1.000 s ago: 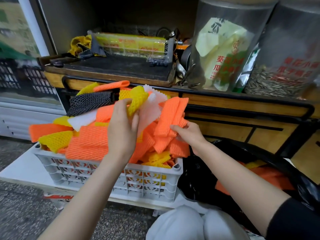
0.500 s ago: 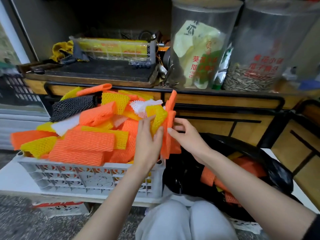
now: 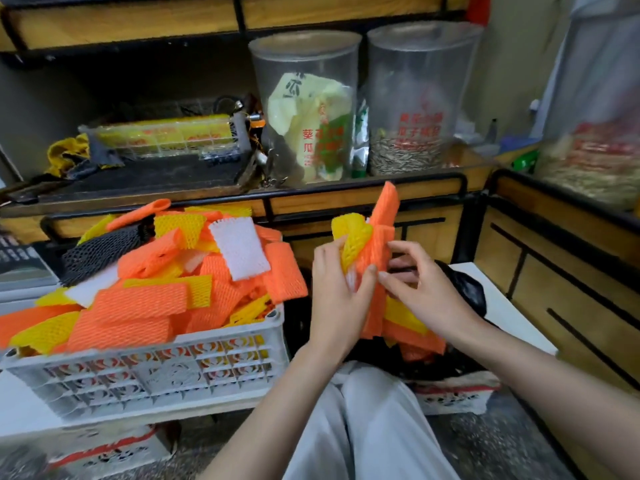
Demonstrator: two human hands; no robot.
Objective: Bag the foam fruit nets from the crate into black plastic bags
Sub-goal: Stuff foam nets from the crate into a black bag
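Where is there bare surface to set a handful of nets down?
Bare white board between the black bag and the wooden cabinet. Crowded: the crate is heaped over its rim, and the shelf behind is cluttered.

**Both hands grip a bunch of nets above the black bag**

The left hand [image 3: 337, 292] and right hand [image 3: 420, 289] clasp an upright bundle of foam nets [image 3: 375, 244], orange with one yellow, over the open black plastic bag [image 3: 464, 292], where more nets lie. Beside it, the white crate [image 3: 149, 372] is heaped with orange, yellow, white and black nets.
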